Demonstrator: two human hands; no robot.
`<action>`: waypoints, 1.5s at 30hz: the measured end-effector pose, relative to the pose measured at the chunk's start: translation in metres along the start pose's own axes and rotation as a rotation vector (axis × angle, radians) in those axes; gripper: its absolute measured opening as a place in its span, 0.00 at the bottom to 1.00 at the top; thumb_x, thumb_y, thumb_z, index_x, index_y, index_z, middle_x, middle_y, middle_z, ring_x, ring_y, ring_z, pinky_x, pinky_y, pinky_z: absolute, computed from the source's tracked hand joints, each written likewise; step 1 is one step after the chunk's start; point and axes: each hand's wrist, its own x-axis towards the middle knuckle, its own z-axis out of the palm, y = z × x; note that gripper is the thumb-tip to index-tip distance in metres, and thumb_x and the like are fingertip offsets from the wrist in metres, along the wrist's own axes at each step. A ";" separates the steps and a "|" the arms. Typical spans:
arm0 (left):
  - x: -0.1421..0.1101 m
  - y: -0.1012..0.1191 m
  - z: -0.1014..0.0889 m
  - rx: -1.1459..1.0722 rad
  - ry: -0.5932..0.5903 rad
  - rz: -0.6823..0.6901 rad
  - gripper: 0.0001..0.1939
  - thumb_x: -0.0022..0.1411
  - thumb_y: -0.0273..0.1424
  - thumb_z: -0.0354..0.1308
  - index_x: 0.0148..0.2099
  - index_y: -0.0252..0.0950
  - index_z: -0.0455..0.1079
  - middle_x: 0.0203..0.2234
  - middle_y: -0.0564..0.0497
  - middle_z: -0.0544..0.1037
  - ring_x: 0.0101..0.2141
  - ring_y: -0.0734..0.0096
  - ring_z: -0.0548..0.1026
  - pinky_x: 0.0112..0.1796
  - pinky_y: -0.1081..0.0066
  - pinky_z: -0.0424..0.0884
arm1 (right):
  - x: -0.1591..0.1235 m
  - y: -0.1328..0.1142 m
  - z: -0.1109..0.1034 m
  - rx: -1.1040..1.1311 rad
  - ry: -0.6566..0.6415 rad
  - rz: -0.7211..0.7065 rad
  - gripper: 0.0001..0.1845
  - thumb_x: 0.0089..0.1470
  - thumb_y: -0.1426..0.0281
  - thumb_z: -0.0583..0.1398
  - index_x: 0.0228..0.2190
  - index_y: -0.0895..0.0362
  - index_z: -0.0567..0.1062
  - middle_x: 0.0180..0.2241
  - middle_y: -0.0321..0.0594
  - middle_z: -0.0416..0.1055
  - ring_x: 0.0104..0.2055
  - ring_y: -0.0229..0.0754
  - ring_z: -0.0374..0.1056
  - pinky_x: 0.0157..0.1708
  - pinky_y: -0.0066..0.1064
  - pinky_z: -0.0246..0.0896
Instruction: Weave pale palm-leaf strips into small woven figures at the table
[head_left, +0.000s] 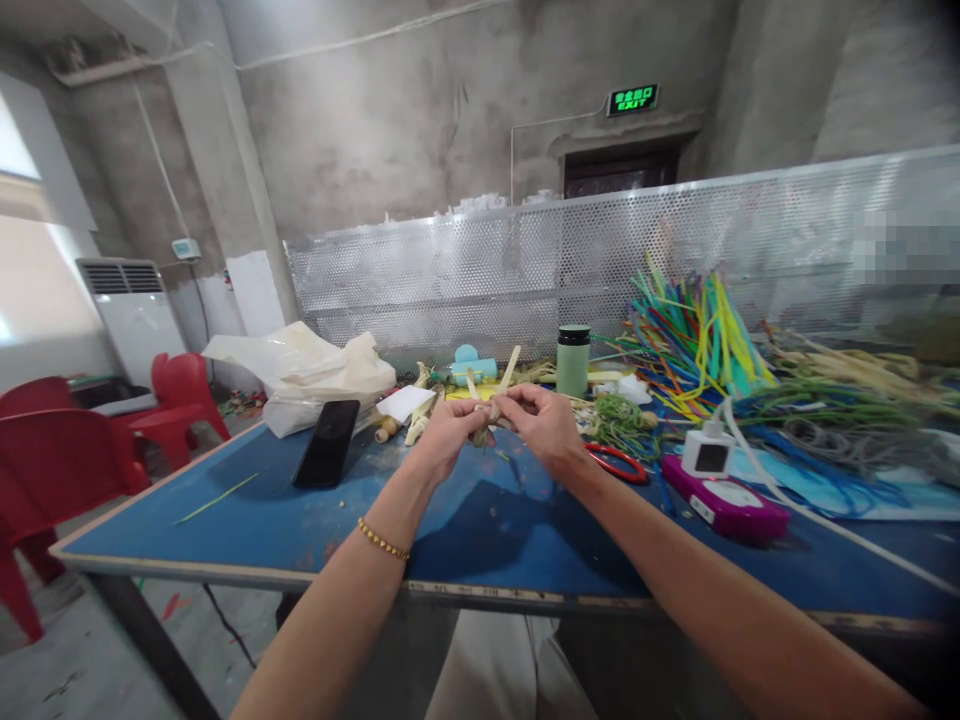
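Both hands meet above the middle of the blue table, pinching a small piece made of pale, flat straw-like strips [511,368]. Two strip ends stick up from it, the longer one leaning right. My left hand [444,436], with a gold bead bracelet on its wrist, is closed on the left side of the piece. Fingers of my right hand [546,428] are closed on its right side. Much of the piece is hidden behind the fingers, so its shape cannot be made out. Just right of my right hand lie red-handled scissors [616,464], their blades mostly hidden.
A black phone [327,443] and white plastic bag [307,370] lie left. Behind stands a green bottle [573,362]. To the right are coloured strips [697,340], green cords [621,425], and a purple box [724,503] with a white cube [709,455] and cable. Red chairs [180,405] stand left.
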 end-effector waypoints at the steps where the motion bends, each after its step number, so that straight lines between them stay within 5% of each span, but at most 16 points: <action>1: 0.000 0.000 0.000 0.001 -0.009 0.003 0.14 0.47 0.35 0.64 0.31 0.28 0.77 0.14 0.50 0.72 0.17 0.77 0.65 0.23 0.73 0.57 | 0.001 0.001 0.000 0.037 0.006 0.039 0.12 0.47 0.61 0.61 0.26 0.59 0.73 0.20 0.36 0.70 0.21 0.35 0.61 0.21 0.26 0.56; 9: 0.001 0.000 0.000 -0.008 -0.034 0.016 0.14 0.50 0.34 0.62 0.35 0.27 0.77 0.16 0.49 0.73 0.18 0.76 0.67 0.25 0.72 0.58 | 0.003 0.004 0.002 0.138 0.064 0.160 0.13 0.43 0.62 0.63 0.25 0.59 0.71 0.20 0.37 0.72 0.19 0.35 0.65 0.19 0.25 0.59; 18: -0.001 0.000 0.003 0.074 -0.018 0.079 0.17 0.49 0.40 0.66 0.32 0.28 0.77 0.16 0.51 0.72 0.19 0.78 0.65 0.24 0.73 0.58 | 0.004 0.006 0.002 -0.011 0.084 0.084 0.10 0.44 0.64 0.62 0.24 0.59 0.70 0.22 0.41 0.74 0.24 0.39 0.70 0.25 0.28 0.64; 33: -0.001 -0.003 0.000 0.118 -0.040 0.100 0.19 0.55 0.37 0.60 0.43 0.28 0.76 0.15 0.54 0.70 0.17 0.79 0.64 0.23 0.74 0.58 | 0.008 0.010 -0.003 -0.105 0.083 0.094 0.10 0.42 0.64 0.60 0.20 0.58 0.68 0.19 0.36 0.68 0.21 0.36 0.63 0.23 0.27 0.58; 39: -0.002 0.001 0.001 0.110 -0.030 0.088 0.21 0.55 0.36 0.60 0.47 0.26 0.74 0.14 0.54 0.69 0.16 0.79 0.64 0.23 0.74 0.57 | 0.006 0.004 -0.005 -0.173 -0.030 0.056 0.16 0.47 0.60 0.58 0.18 0.59 0.69 0.18 0.35 0.66 0.21 0.35 0.59 0.22 0.26 0.55; 45: 0.000 -0.001 -0.002 0.135 0.008 0.068 0.29 0.53 0.33 0.60 0.56 0.26 0.65 0.13 0.57 0.68 0.16 0.77 0.65 0.23 0.74 0.58 | 0.001 0.001 -0.003 -0.079 -0.155 0.164 0.19 0.47 0.56 0.59 0.18 0.59 0.69 0.15 0.33 0.63 0.18 0.33 0.57 0.18 0.25 0.53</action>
